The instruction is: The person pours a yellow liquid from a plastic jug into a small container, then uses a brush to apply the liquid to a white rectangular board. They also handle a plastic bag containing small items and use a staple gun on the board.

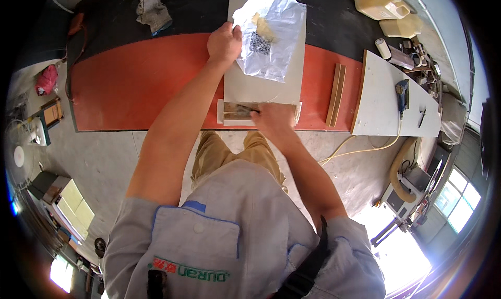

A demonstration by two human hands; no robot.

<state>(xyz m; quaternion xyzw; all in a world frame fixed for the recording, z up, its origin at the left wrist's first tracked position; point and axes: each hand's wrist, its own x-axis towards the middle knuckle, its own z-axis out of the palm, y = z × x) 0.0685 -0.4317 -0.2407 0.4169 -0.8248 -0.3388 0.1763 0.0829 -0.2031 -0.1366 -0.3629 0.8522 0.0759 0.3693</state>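
Note:
My left hand [224, 42] is closed on the left edge of a crumpled white sheet [276, 59], possibly a flattened bag. A yellowish smear of material [265, 28] and a dark printed square are on the sheet. Beneath it lies a long pale board [235, 85]. At the board's near end a brown, hollow-looking strip [232, 111] with white borders runs crosswise. Over the right part of this strip is my right hand [274, 120], its fingers curled and slightly blurred. A thin dark shape shows at its fingertips; I cannot make out what it is.
The bench has a red surface [141, 85] and a black far part [203, 12]. Wooden strips [336, 95] lie right of the board. Farther right, a white panel [378, 92] carries a blue-and-black power tool [402, 94] with a hanging yellow cord. A rag [152, 9] and plastic jugs [381, 4] lie beyond.

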